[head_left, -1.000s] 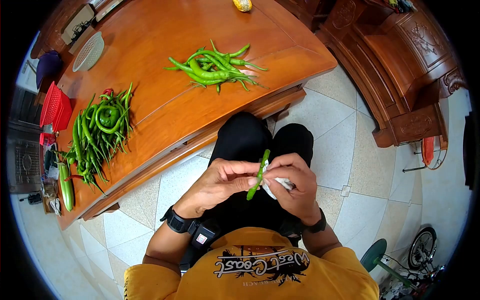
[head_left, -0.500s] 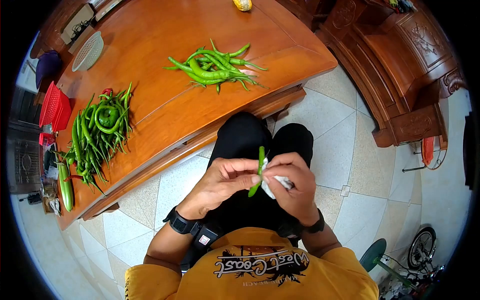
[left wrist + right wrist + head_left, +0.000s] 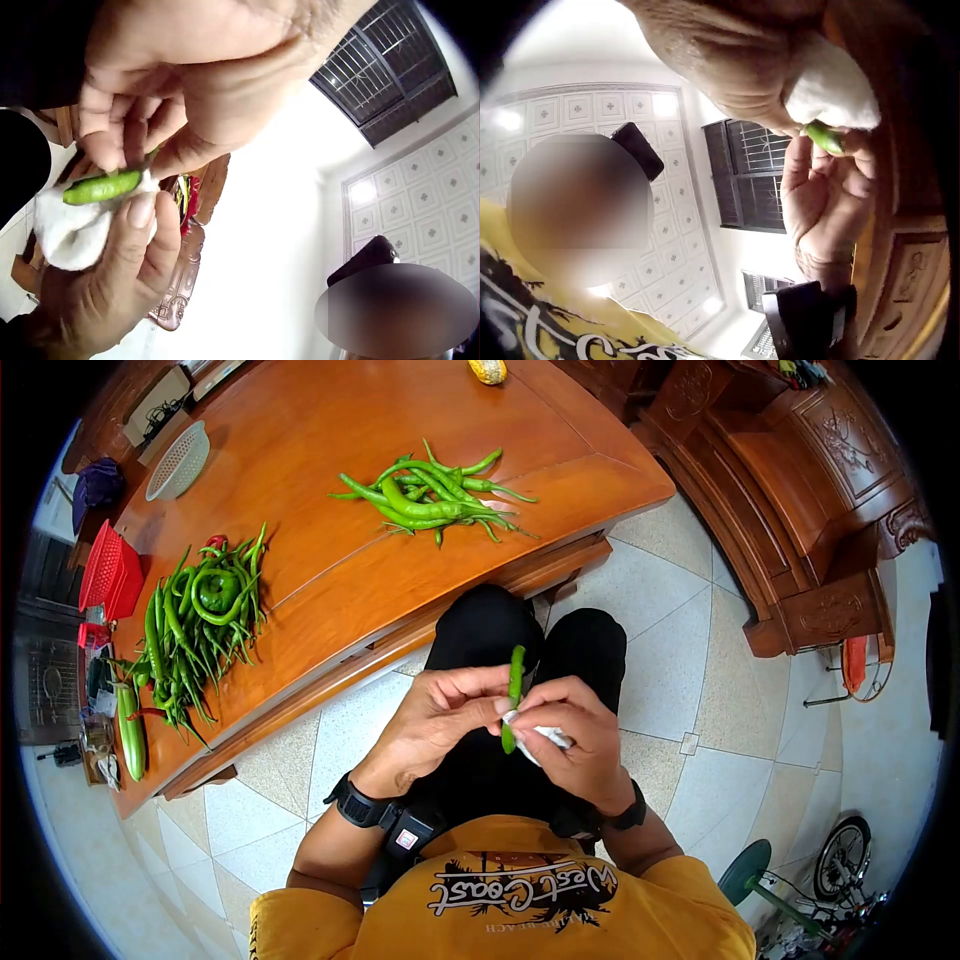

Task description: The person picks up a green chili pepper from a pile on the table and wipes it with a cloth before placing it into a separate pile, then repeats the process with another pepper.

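Above the lap, the left hand (image 3: 432, 722) pinches a green chili pepper (image 3: 515, 678) between thumb and fingers; the pepper stands roughly upright in the head view. From the other side the right hand (image 3: 572, 738) grips a crumpled white cloth or tissue (image 3: 550, 737) and presses it against the pepper's lower part. In the left wrist view one end of the pepper (image 3: 103, 187) lies over the white cloth (image 3: 73, 229), beside the right thumb. The right wrist view shows the white cloth (image 3: 831, 91) bunched in the right hand, with a pepper end (image 3: 825, 138) below it.
On the wooden table (image 3: 320, 575) lie a small pile of green peppers (image 3: 425, 500) and a larger pile (image 3: 200, 620) at left. Near them are a long green vegetable (image 3: 130, 732), red baskets (image 3: 112, 575), a pale basket (image 3: 178, 462) and a yellow item (image 3: 488, 370).
The pepper has shifted slightly up and left and turned more upright. The right hand with the white cloth has moved a little left and down along it.
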`<state>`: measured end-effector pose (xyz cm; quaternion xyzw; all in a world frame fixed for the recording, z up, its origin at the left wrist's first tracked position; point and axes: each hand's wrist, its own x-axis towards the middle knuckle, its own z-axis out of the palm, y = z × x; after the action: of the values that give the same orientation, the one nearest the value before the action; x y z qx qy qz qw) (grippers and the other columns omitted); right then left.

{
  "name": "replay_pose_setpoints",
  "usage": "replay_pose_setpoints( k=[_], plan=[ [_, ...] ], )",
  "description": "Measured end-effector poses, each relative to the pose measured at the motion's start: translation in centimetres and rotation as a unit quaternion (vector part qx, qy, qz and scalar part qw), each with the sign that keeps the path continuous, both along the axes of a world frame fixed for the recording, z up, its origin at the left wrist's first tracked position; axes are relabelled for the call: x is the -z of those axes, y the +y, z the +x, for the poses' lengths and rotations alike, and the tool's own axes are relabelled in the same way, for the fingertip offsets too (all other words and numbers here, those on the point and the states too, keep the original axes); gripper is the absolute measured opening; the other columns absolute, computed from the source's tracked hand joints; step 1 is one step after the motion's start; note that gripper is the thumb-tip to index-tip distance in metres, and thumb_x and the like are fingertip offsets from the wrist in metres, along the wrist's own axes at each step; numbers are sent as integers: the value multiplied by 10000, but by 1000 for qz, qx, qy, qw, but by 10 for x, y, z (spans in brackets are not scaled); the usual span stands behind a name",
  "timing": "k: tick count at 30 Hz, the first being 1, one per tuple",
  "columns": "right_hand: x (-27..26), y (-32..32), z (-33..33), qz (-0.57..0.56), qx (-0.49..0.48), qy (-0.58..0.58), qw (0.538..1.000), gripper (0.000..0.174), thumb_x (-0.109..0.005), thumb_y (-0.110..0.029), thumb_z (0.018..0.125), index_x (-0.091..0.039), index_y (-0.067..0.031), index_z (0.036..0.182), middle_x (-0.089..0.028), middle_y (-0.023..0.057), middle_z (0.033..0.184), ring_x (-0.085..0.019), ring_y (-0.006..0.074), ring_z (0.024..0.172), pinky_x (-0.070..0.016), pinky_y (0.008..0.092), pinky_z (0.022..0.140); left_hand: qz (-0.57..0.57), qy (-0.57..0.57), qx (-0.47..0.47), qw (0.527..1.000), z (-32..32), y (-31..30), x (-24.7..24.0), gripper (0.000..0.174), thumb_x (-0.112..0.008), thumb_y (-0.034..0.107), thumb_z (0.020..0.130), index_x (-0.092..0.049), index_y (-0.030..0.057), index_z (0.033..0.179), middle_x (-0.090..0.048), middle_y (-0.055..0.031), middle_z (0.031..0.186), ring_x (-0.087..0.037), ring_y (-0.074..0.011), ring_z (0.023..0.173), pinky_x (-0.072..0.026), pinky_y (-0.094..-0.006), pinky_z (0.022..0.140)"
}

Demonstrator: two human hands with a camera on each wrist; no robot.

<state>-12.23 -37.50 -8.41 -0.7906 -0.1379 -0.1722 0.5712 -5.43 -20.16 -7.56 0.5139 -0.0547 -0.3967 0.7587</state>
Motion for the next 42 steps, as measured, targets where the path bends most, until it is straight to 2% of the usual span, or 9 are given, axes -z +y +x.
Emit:
replay_pose_setpoints(
  k=[9, 13, 16, 18, 25, 29, 30, 34, 42],
  plan=[
    [1, -14, 7, -15, 103, -19, 994, 200, -679, 80, 723, -651, -38, 882, -611, 110, 923, -607, 211, 790, -487, 296, 676, -18, -39, 175, 984, 2, 9, -3, 340, -591, 37, 906, -576, 1, 1244, -679, -100, 1013, -625, -128, 858, -497, -243, 753],
    [2, -15, 8, -39, 124, -19, 991, 188, -669, 101, 725, -637, -28, 858, -599, 100, 909, -589, 207, 779, -469, 291, 681, -21, -77, 122, 989, 5, 26, -17, 342, -615, 30, 883, -587, -8, 1222, -681, -85, 980, -622, -100, 878, -503, -238, 764],
    [2, -13, 9, -48, 119, -24, 991, 172, -675, 81, 729, -637, -35, 850, -592, 96, 903, -582, 206, 781, -463, 289, 685, 68, -219, 11, 973, 14, 60, -49, 341, -622, 13, 878, -588, -4, 1216, -681, -76, 1001, -643, -114, 891, -518, -245, 747],
    [4, -13, 10, -43, 119, -24, 992, 168, -676, 79, 725, -633, -32, 844, -591, 97, 898, -580, 205, 780, -462, 289, 680, 117, -230, -116, 959, 17, 88, -69, 324, -624, 26, 883, -604, 2, 1205, -677, -41, 916, -625, -97, 774, -506, -224, 669],
    [3, -15, 14, -65, 116, -28, 991, 174, -652, 85, 721, -624, -27, 851, -588, 101, 886, -576, 216, 769, -461, 299, 686, 404, -383, -359, 749, 52, 191, -114, 358, -644, 99, 868, -593, -67, 1182, -701, -103, 926, -617, -87, 768, -493, -231, 673],
    [4, -16, 15, -74, 109, -28, 991, 158, -645, 75, 728, -619, -24, 848, -587, 104, 885, -575, 221, 772, -461, 308, 690, 637, -450, -332, 531, 70, 225, -121, 345, -612, 161, 819, -634, 0, 1124, -682, -179, 796, -685, -186, 747, -497, -307, 692],
    [4, -15, 15, -74, 107, -28, 991, 155, -645, 72, 730, -619, -24, 848, -586, 104, 885, -575, 223, 773, -462, 308, 691, 621, -478, -351, 512, 76, 237, -112, 346, -599, 151, 803, -641, 6, 1115, -671, -200, 792, -685, -289, 747, -500, -346, 693],
    [5, -17, 15, -79, 103, -31, 991, 146, -647, 63, 733, -618, -24, 847, -584, 104, 887, -574, 225, 781, -464, 312, 696, 675, -451, -325, 485, 82, 246, -108, 325, -597, 124, 788, -650, -20, 1074, -673, -226, 870, -666, -352, 808, -504, -381, 732],
    [5, -19, 14, -74, 94, -25, 993, 153, -650, 61, 735, -622, -27, 858, -587, 103, 900, -575, 222, 787, -465, 310, 701, 683, -503, -344, 402, 79, 248, -96, 327, -651, 121, 779, -657, -25, 1072, -656, -222, 960, -657, -328, 828, -507, -393, 752]
  ],
)
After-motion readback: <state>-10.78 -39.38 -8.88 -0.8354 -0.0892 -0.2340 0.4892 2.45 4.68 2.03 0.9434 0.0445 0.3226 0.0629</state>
